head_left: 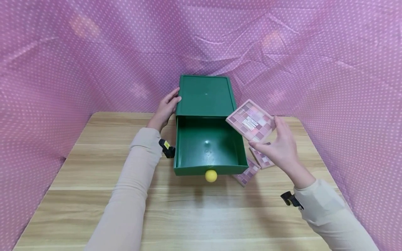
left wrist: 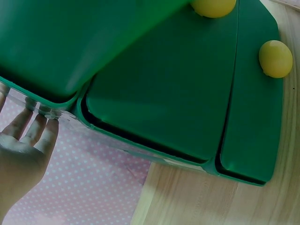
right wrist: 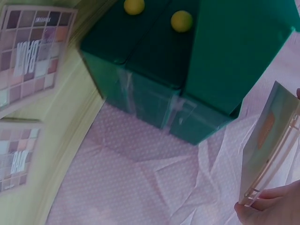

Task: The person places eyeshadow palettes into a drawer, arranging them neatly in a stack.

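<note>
A green drawer cabinet (head_left: 205, 94) stands at the back of the table with its top drawer (head_left: 205, 146) pulled out. That drawer is bare inside and has a yellow ball knob (head_left: 211, 176). My left hand (head_left: 164, 108) rests its fingertips against the cabinet's left side; in the left wrist view its fingers (left wrist: 35, 129) touch the cabinet wall. Between thumb and fingers, my right hand (head_left: 282, 144) pinches a pink eyeshadow palette (head_left: 251, 120). The palette is tilted in the air at the drawer's right edge. Its underside (right wrist: 267, 136) shows in the right wrist view.
Two more eyeshadow palettes lie on the wooden table (head_left: 201, 223) right of the cabinet: one (head_left: 249, 173) partly beneath the drawer, another (head_left: 263, 158) behind my right hand. Lower drawers with yellow knobs (left wrist: 275, 59) are closed. Pink dotted cloth (head_left: 125, 52) surrounds the table.
</note>
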The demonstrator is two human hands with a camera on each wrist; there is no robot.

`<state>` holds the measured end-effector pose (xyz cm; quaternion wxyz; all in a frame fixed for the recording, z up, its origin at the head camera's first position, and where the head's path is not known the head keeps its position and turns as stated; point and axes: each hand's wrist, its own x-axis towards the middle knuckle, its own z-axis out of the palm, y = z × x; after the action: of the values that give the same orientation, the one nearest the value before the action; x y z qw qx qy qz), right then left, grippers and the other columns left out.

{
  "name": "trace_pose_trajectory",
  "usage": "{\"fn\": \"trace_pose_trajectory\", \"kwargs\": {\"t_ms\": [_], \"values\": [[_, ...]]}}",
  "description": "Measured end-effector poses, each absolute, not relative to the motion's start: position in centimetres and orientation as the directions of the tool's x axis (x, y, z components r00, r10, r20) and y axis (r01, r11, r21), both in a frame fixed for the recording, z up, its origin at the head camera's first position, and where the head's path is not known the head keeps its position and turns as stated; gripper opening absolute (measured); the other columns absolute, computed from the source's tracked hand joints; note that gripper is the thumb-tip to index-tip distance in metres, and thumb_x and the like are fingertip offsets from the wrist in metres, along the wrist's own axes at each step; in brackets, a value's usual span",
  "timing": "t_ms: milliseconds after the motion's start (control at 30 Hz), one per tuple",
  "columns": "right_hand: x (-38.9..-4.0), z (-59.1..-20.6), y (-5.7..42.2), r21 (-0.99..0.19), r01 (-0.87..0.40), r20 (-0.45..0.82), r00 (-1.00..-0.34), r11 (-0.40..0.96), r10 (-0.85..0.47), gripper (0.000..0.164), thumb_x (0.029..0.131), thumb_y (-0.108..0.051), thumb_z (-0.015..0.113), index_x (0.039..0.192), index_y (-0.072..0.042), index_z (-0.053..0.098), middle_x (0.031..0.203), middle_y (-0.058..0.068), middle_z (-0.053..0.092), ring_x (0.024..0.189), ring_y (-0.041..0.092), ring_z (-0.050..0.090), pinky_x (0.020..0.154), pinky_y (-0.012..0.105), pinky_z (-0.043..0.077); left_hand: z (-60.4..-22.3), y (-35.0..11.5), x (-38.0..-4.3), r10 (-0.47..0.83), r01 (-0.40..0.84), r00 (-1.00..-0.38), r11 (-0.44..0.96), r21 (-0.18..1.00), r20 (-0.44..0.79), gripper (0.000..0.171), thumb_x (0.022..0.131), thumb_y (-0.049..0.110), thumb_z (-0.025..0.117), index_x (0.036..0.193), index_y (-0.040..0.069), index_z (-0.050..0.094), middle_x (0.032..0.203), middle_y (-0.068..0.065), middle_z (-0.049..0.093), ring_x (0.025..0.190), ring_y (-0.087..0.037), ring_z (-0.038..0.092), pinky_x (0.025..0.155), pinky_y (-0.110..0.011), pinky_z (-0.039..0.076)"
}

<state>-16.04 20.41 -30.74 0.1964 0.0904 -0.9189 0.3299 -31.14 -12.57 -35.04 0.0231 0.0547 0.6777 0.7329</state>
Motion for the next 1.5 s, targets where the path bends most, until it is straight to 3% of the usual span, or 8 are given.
{"fn": "trace_pose_trajectory", "kwargs": {"t_ms": [333, 633, 833, 1000, 1200, 1500], "values": [[-16.3, -30.9, 18.3, -0.564, -0.424, 0.452, -0.877, 0.709, -0.165, 0.081, 0.052, -0.029, 0.082, 0.117, -0.002, 0.042, 0.101, 0.007, 0.048, 0.092, 0.022, 0.041, 0.080, 0.042, 0.034, -35.1, -12.6, -31.2, 0.098, 0.034, -0.994, -0.082, 0.996, 0.042, 0.044, 0.088, 0.026, 0.050, 0.131, 0.027, 0.039, 0.132, 0.000, 0.035, 0.095, -0.016, 0.046, 0.072, -0.026, 0.040], [-16.2, -31.1, 16.7, -0.574, -0.410, 0.328, -0.908, 0.708, -0.260, 0.096, 0.057, -0.041, 0.077, 0.132, -0.004, 0.030, 0.128, 0.009, 0.036, 0.115, 0.025, 0.032, 0.090, 0.050, 0.028, -35.1, -12.6, -31.2, 0.104, 0.030, -0.994, -0.088, 0.996, 0.039, 0.044, 0.088, 0.026, 0.049, 0.131, 0.027, 0.038, 0.132, 0.000, 0.034, 0.102, -0.017, 0.045, 0.078, -0.031, 0.039], [-16.3, -31.0, 15.8, -0.551, -0.426, 0.265, -0.905, 0.717, -0.333, 0.101, 0.057, -0.048, 0.075, 0.134, -0.004, 0.027, 0.132, 0.010, 0.032, 0.117, 0.025, 0.030, 0.091, 0.049, 0.028, -35.1, -12.5, -31.3, 0.083, 0.025, -0.996, -0.083, 0.996, 0.032, 0.044, 0.088, 0.026, 0.050, 0.131, 0.027, 0.039, 0.131, 0.001, 0.036, 0.090, -0.014, 0.047, 0.073, -0.028, 0.039], [-16.6, -31.0, 15.3, -0.520, -0.450, 0.222, -0.892, 0.726, -0.393, 0.103, 0.058, -0.046, 0.075, 0.135, 0.000, 0.023, 0.136, 0.015, 0.026, 0.122, 0.028, 0.023, 0.093, 0.050, 0.024, -35.1, -12.4, -31.4, 0.070, 0.028, -0.997, -0.095, 0.995, 0.035, 0.044, 0.088, 0.023, 0.050, 0.131, 0.024, 0.040, 0.130, 0.001, 0.037, 0.088, -0.014, 0.046, 0.073, -0.028, 0.038], [-17.0, -31.2, 14.8, -0.508, -0.499, 0.222, -0.863, 0.702, -0.453, 0.102, 0.057, -0.042, 0.076, 0.134, 0.001, 0.024, 0.137, 0.017, 0.023, 0.124, 0.028, 0.019, 0.094, 0.050, 0.022, -34.9, -12.3, -31.4, 0.065, 0.027, -0.997, -0.092, 0.995, 0.034, 0.044, 0.088, 0.022, 0.050, 0.131, 0.023, 0.039, 0.131, 0.000, 0.036, 0.093, -0.014, 0.046, 0.073, -0.026, 0.040], [-16.9, -31.6, 14.6, -0.468, -0.584, 0.237, -0.806, 0.663, -0.543, 0.103, 0.056, -0.044, 0.077, 0.133, 0.001, 0.027, 0.136, 0.017, 0.025, 0.125, 0.028, 0.018, 0.094, 0.049, 0.022, -35.0, -12.1, -31.0, 0.055, 0.042, -0.997, -0.085, 0.995, 0.046, 0.044, 0.088, 0.021, 0.050, 0.131, 0.023, 0.039, 0.131, -0.001, 0.037, 0.082, -0.011, 0.047, 0.069, -0.025, 0.039]]}}
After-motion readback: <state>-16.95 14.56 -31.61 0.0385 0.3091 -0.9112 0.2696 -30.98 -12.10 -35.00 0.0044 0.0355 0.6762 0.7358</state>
